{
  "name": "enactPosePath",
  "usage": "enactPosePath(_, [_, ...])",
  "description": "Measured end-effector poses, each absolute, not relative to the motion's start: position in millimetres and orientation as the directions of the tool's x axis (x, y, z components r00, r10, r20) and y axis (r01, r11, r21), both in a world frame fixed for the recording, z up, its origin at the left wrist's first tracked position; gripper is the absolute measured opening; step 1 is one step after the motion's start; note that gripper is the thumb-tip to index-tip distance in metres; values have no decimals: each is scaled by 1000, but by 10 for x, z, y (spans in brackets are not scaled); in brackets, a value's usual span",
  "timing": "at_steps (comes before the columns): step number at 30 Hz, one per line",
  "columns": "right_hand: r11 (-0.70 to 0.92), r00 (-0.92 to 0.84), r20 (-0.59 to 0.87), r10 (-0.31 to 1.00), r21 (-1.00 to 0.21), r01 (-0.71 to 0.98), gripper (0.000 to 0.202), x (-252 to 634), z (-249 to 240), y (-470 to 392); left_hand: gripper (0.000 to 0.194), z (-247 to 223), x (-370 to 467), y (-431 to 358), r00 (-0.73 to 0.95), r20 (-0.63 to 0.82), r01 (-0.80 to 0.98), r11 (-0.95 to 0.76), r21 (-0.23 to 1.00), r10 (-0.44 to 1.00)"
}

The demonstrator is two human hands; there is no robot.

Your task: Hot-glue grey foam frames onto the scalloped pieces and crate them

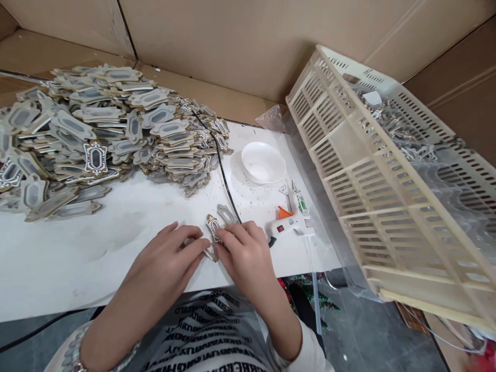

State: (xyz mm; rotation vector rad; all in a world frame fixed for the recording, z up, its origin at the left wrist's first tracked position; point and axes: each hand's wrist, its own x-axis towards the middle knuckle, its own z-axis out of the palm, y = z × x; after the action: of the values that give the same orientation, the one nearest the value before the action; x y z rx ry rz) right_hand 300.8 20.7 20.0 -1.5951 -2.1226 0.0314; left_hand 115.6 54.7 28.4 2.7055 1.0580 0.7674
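Observation:
My left hand is closed, its thumb and fingertips pinching a small pale piece that is mostly hidden. Close beside it, my right hand has its fingertips bent over the lower end of a brown ornamental frame with white scrollwork. Just beyond those fingers a grey frame lies on the white table, partly covered by the right hand. The two hands nearly meet at the table's front part.
A large heap of similar frames covers the back left. A black cable crosses the table. To the right are a white bowl, a glue gun and a tilted cream plastic crate with small parts. Cardboard walls stand behind.

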Motion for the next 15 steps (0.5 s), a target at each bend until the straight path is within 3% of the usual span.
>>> enactPosePath(3, [297, -155, 388, 909, -339, 893, 10, 2993, 185, 203, 29, 274, 1146, 566, 620, 395, 588, -735, 338, 678])
enactPosePath(8, [259, -75, 405, 911, -422, 869, 27, 2967, 189, 183, 29, 197, 1081, 601, 633, 423, 584, -759, 289, 648])
enactPosePath(15, [254, -50, 392, 919, -488, 835, 20, 2946, 206, 163, 28, 262, 930, 528, 623, 412, 624, -740, 250, 665])
